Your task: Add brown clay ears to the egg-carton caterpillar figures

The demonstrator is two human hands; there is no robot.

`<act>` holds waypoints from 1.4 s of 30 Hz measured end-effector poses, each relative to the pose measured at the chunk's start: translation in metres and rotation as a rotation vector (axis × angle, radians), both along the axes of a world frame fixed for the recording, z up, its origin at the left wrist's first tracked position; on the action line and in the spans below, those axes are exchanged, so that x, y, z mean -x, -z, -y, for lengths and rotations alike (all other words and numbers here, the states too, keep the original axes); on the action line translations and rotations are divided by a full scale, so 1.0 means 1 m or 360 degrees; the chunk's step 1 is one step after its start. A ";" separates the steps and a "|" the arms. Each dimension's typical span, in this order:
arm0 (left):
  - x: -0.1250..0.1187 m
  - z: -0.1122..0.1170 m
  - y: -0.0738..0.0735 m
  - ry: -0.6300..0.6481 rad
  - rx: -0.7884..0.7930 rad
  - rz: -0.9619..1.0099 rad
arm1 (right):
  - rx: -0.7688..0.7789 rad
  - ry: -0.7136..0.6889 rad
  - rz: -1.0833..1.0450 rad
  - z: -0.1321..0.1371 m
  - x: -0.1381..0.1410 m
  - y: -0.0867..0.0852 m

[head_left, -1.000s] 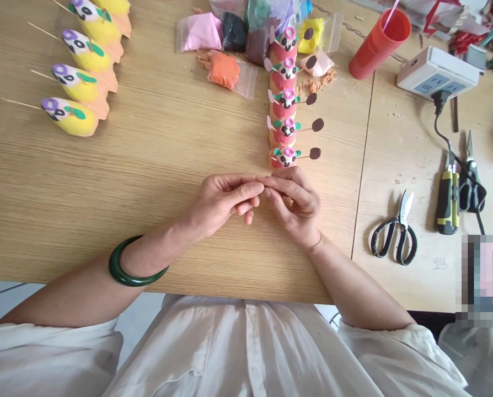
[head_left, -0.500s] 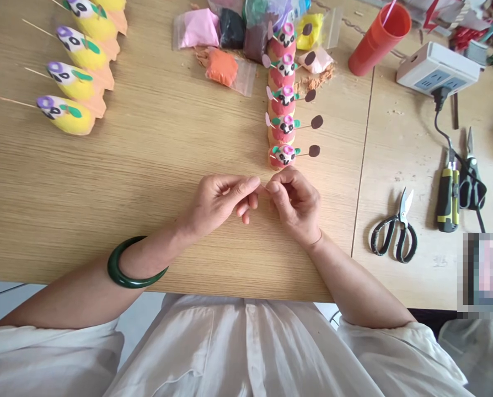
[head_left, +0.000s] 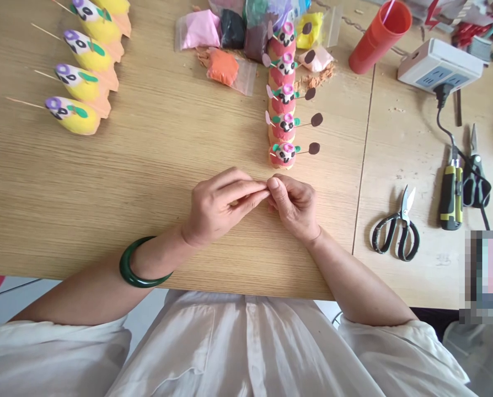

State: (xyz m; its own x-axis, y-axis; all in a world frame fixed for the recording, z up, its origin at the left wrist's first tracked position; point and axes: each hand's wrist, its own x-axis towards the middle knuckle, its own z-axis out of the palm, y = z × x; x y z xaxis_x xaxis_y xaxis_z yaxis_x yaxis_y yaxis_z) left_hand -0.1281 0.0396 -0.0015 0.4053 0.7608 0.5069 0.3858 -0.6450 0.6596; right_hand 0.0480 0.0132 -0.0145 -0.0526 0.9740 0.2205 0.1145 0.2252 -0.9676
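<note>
My left hand [head_left: 218, 207], with a dark green bangle [head_left: 127, 268] on its wrist, has its fingers drawn together in a pinch. Its tips meet the thumb and fingertips of my right hand [head_left: 296, 206], also closed in a pinch. Whatever lies between the fingertips is too small and too hidden to name. Just beyond my hands runs a row of red clay figures [head_left: 282, 156] with white faces, pink rings and green ears. Thin sticks with dark brown oval discs [head_left: 314, 148] jut from their right sides, and pale pink discs [head_left: 268, 118] from their left.
Yellow clay figures [head_left: 78, 122] with sticks stand at upper left. Bags of coloured clay, one orange [head_left: 222, 67], lie at the back. On the right are a red cup [head_left: 366, 51], a power strip [head_left: 437, 63], scissors [head_left: 402, 220], a yellow-black tool [head_left: 451, 196] and more scissors [head_left: 473, 171].
My left hand has rolled over, its back now showing and its fingers stretched towards my right fingertips. The gap between the two pinches has closed. The view has shifted slightly.
</note>
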 end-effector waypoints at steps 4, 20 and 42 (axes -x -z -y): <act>-0.001 0.001 0.002 -0.0027 -0.0278 -0.0135 | 0.0047 0.0013 -0.0058 -0.001 -0.001 0.001; -0.011 -0.003 -0.007 0.0164 0.2002 0.1035 | -0.0079 0.0191 0.0046 -0.002 -0.004 0.007; -0.009 -0.009 0.001 0.0117 0.1870 0.1108 | 0.0027 0.0056 -0.0116 0.000 -0.004 0.012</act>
